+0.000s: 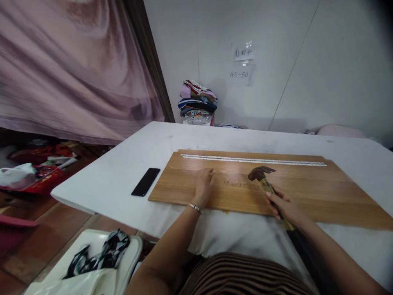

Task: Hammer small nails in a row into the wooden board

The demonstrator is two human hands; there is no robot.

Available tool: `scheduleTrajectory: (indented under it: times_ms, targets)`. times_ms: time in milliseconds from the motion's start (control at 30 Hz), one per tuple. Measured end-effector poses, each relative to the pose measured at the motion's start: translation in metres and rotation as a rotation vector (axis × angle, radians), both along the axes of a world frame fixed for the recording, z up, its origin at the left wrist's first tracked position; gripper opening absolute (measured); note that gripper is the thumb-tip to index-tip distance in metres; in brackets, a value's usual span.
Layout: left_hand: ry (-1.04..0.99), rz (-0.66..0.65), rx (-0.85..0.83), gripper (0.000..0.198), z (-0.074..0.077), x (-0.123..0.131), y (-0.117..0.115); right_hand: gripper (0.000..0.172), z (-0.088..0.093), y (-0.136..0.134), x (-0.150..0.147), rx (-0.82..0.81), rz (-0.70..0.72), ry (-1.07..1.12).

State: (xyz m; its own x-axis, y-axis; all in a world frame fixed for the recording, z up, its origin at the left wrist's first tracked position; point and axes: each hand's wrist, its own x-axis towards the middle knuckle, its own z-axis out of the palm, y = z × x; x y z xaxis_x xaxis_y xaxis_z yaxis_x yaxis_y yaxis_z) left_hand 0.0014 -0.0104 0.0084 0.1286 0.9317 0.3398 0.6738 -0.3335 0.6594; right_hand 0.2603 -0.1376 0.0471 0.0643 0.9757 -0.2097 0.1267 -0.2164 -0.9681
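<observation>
In the head view I am seeing the left hand [204, 185] lying open, palm down, on the wooden board [307, 192], which is resting on the white surface [123, 164]. The right hand [284, 205] is closing tight around the handle of the hammer [260, 173], its head just beside a row of small dark dots [241, 184]. Those dots are too small to identify. The board's right end is running out of frame.
</observation>
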Motion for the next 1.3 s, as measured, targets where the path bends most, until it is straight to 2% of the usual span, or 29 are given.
scheduleTrajectory:
  times_ms: [133, 233, 333, 533, 733, 833, 1000, 1300]
  targets:
    - [0.199, 0.095, -0.150, 0.021, 0.015, -0.027, 0.007, 0.030, -0.007, 0.005, 0.023, -0.004, -0.025, 0.281]
    - [0.381, 0.070, -0.202, 0.025, 0.021, -0.033, 0.010, 0.024, -0.014, 0.012, 0.040, 0.030, -0.096, 0.453]
    - [0.533, 0.050, -0.206, 0.028, 0.025, -0.032, 0.015, 0.015, -0.022, 0.016, 0.053, 0.071, -0.140, 0.547]
    - [0.832, -0.012, -0.264, 0.029, 0.037, -0.020, 0.032, 0.024, -0.038, 0.016, 0.069, 0.088, -0.199, 0.614]
    - [1.042, -0.113, -0.292, 0.034, 0.046, -0.010, 0.046, 0.023, -0.042, 0.022, 0.070, 0.110, -0.222, 0.732]
    - [1.093, -0.186, -0.307, 0.031, 0.050, -0.007, 0.054, 0.024, -0.043, 0.021, 0.069, 0.091, -0.207, 0.804]
    - [1.123, -0.256, -0.319, 0.027, 0.055, -0.003, 0.062, 0.020, -0.042, 0.021, 0.065, 0.084, -0.176, 0.795]
    - [1.094, -0.241, -0.337, 0.023, 0.063, -0.005, 0.050, 0.018, -0.045, 0.024, 0.066, 0.084, -0.146, 0.863]
